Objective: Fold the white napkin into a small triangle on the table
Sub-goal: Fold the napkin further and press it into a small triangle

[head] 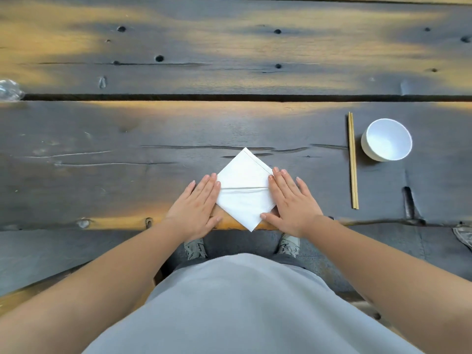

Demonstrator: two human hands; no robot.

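Item: white napkin [245, 186], diamond-set at the table [127, 129] near edge, its lowest corner overhanging. Risk, I judge: it slides off when pressure lifts. Crisp, one horizontal crease across the middle. I see left hand [195, 206] and right hand [291, 200] flat, fingers spread, grasping nothing, pressing its side corners.

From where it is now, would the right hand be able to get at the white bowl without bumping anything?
Probably yes. The right hand lies flat on the white napkin; the round white bowl is farther right. Only the wooden chopsticks lie between, flat on the table, so the hand would need to lift over them.
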